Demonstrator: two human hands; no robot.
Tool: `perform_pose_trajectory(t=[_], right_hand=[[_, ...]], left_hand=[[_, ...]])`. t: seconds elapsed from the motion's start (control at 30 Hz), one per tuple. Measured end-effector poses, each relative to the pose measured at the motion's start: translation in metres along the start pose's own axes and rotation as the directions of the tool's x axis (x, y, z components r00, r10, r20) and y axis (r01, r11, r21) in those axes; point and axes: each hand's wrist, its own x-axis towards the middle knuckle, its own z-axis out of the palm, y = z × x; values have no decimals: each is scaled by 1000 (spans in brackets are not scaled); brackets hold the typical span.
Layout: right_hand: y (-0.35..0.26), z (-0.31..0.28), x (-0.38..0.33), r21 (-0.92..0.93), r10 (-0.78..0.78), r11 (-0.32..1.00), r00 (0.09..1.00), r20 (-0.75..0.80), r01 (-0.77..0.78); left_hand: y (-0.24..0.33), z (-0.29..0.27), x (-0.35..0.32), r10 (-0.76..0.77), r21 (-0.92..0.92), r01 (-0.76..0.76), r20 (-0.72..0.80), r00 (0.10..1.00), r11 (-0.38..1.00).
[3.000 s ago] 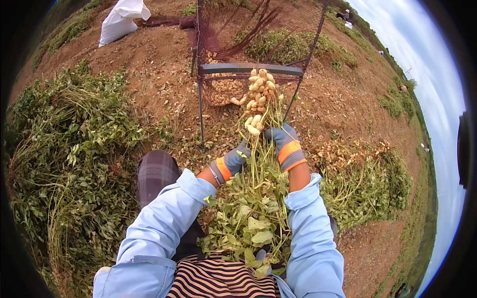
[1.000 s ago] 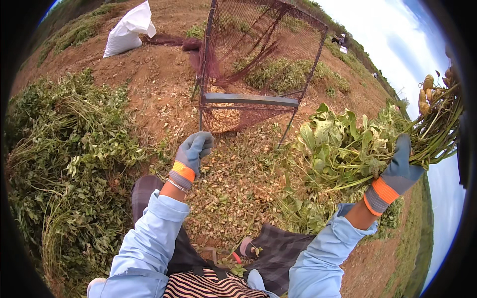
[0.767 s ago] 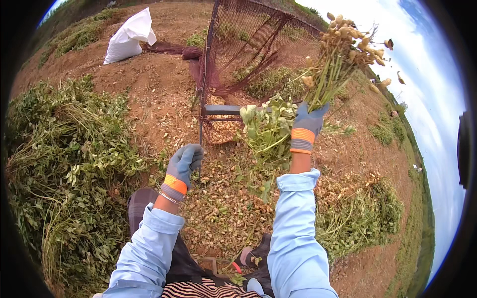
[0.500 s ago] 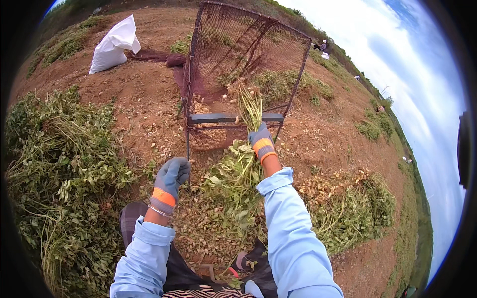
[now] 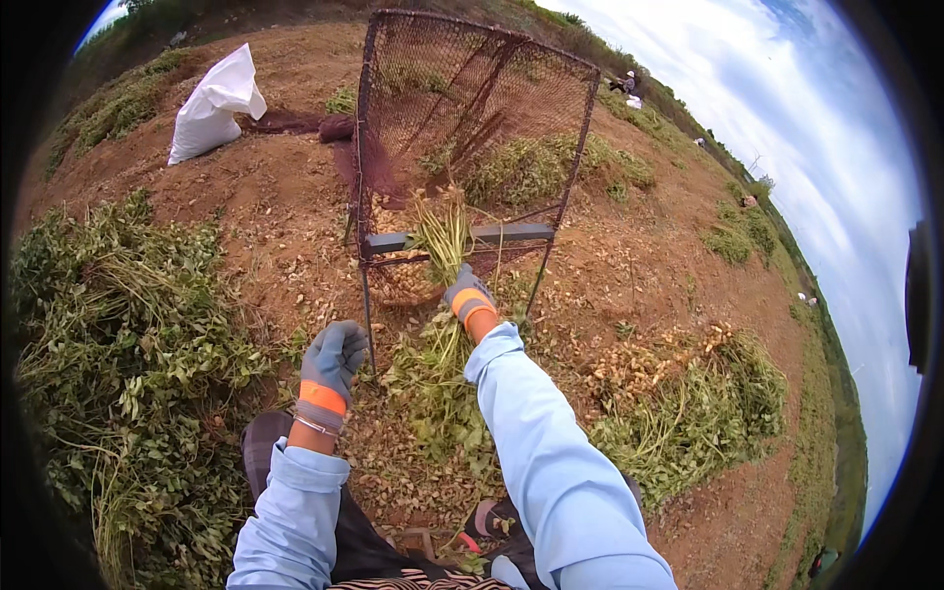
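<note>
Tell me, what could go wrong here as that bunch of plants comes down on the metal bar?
The right hand grips the plant bunch close to the grey crossbar, so its fingers might hit the metal. Loose pods could bounce past the mesh screen onto the bare soil and be lost. The left hand hangs near the frame's thin front leg and might get knocked.

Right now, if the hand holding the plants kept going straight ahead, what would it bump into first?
The right hand grips a plant bundle and points toward the grey crossbar of the mesh frame. It would probably meet that bar first, where the bundle's tops already lie, though depth is hard to judge.
</note>
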Motion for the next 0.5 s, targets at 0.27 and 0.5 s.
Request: perform_pose_trajectory(t=[0.27, 0.5], right_hand=[[-20, -173, -67, 545, -58, 808, 952, -301, 222], [7, -52, -14, 616, -59, 760, 965, -254, 208]], left_hand=[[-2, -25, 8, -55, -59, 54, -14, 998, 997], [-1, -3, -1, -63, -18, 62, -17, 998, 998]])
